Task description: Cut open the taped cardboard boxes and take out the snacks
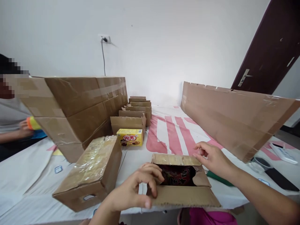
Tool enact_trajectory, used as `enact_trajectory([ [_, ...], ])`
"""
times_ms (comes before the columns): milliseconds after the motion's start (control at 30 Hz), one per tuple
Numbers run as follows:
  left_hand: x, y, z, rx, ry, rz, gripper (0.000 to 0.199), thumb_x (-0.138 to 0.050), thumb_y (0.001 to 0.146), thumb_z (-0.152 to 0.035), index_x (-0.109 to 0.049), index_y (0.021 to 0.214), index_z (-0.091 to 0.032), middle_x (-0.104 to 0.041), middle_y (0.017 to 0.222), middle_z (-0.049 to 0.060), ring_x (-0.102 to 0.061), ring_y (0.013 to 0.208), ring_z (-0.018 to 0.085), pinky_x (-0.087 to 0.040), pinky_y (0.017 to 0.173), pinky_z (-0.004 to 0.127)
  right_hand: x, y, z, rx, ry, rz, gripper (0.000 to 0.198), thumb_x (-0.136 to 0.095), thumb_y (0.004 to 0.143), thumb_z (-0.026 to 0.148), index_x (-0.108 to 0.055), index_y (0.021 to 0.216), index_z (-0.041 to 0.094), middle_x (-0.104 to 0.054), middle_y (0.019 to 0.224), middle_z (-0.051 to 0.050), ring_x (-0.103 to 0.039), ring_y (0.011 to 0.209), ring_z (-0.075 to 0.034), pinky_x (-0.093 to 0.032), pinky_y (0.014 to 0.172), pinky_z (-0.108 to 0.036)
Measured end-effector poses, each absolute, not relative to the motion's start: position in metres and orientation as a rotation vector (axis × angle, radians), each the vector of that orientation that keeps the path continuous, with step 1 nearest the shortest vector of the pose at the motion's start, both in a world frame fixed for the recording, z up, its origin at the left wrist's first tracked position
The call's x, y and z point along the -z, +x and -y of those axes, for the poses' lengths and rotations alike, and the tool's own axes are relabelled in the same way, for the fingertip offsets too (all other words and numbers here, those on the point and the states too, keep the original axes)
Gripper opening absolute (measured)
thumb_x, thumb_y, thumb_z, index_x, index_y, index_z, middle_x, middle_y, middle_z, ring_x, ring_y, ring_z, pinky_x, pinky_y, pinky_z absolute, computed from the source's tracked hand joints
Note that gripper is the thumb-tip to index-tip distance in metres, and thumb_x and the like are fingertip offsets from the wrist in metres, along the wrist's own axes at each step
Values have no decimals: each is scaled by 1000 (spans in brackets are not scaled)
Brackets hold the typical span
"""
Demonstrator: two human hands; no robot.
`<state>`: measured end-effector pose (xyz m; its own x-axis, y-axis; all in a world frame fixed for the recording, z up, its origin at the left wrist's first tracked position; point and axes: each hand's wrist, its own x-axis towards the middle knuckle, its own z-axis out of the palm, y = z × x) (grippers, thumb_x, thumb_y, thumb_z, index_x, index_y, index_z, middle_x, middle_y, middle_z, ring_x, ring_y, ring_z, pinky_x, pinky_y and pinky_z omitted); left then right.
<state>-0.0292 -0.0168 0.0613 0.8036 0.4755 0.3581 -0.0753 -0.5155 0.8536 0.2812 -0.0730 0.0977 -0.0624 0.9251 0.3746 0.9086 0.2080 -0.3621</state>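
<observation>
A small open cardboard box (185,196) sits at the near edge of the desk (131,161), between the person's two hands, with its front flap folded down toward the person and its back flap folded outward. Inside it lies a dark package (179,175) with reddish printed characters. The left hand (134,187) is at the box's left side, its fingers bent over the edge of the opening and its thumb lower, near the front flap; whether these fingers grip the cardboard or only rest against it cannot be told. The right hand (214,159) is at the far right corner, fingers loosely curled and released, with the thumb tip at the end of the back flap. A green item (219,178) lies partly hidden beneath the right forearm. To the left of the open box stands a longer taped carton (90,165), and behind it is a yellow printed box (130,137), in front of a row of upright cardboard containers (127,125). A white cloth with pink patterning (184,131) covers the desk, flanked by a large cardboard structure (82,97) at left and a cardboard panel (229,115) at right. Beyond the structure, at far left, a co-worker's hand (24,128) holds an orange-and-yellow object (34,123). A black strip (281,179) lies at far right, beside a clear round container (260,164).
</observation>
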Motion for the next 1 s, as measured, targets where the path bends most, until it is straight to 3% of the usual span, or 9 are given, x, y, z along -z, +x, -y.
enact_trajectory([
  [100, -56, -22, 15, -706, 2084, -399, 37, -56, 83, -58, -74, 72, -27, -73, 81, 8, -66, 83, 24, -41, 99, 44, -87, 287, 72, -257, -1715, 2018, 16, -61, 81, 24, -61, 97, 21, -59, 73, 3, -56, 66, -13, -42, 62, -25],
  [200, -43, -11, 14, -905, 2187, -712, 22, -62, 84, -37, -70, 69, -24, -68, 66, 4, -61, 66, 19, -51, 76, 33, -76, 281, 70, -374, -1778, 2086, 11, -66, 77, 19, -62, 88, 21, -58, 67, 5, -54, 63, -12, -39, 60, -23],
  [267, -37, -7, 13, -1012, 2299, -842, 15, -65, 82, -34, -69, 73, -23, -68, 79, 6, -62, 77, 20, -52, 71, 31, -70, 275, 69, -331, -1819, 2141, 12, -69, 74, 17, -61, 82, 20, -58, 66, 5, -54, 64, -13, -37, 60, -23],
  [333, -36, -7, 12, -1018, 2435, -899, 11, -67, 79, -34, -72, 79, -24, -65, 112, 11, -59, 106, 28, -52, 85, 39, -68, 271, 68, -257, -1836, 2191, 13, -70, 73, 16, -60, 80, 20, -59, 68, 4, -55, 67, -14, -36, 61, -23],
  [433, -34, -11, 7, -812, 2576, -901, 16, -65, 81, -36, -75, 90, -27, -43, 148, 8, -32, 138, 38, -41, 103, 56, -73, 270, 67, -286, -1851, 2218, 10, -70, 74, 18, -61, 77, 21, -59, 66, 4, -53, 63, -13, -33, 58, -23],
  [567, -30, -13, 3, -577, 2579, -892, 28, -55, 88, -36, -70, 110, -28, -34, 154, 8, -29, 141, 36, -37, 108, 57, -86, 270, 59, -559, -1856, 2134, 9, -71, 74, 22, -62, 76, 20, -49, 56, 8, -45, 53, -9, -29, 52, -21],
  [667, -28, -13, 2, -565, 2577, -896, 30, -54, 88, -33, -69, 113, -27, -31, 155, 8, -28, 142, 36, -35, 109, 57, -93, 267, 50, -686, -1821, 2060, 17, -72, 72, 23, -63, 86, 20, -42, 55, 10, -40, 51, -8, -27, 49, -20],
  [1000, -23, -13, 1, -644, 2529, -874, 34, -57, 86, -34, -67, 118, -27, -33, 154, 7, -30, 141, 35, -36, 110, 54, -88, 253, 40, -607, -1930, 2056, 29, -74, 68, 19, -63, 94, 21, -50, 61, 8, -48, 57, -11, -27, 54, -21],
])
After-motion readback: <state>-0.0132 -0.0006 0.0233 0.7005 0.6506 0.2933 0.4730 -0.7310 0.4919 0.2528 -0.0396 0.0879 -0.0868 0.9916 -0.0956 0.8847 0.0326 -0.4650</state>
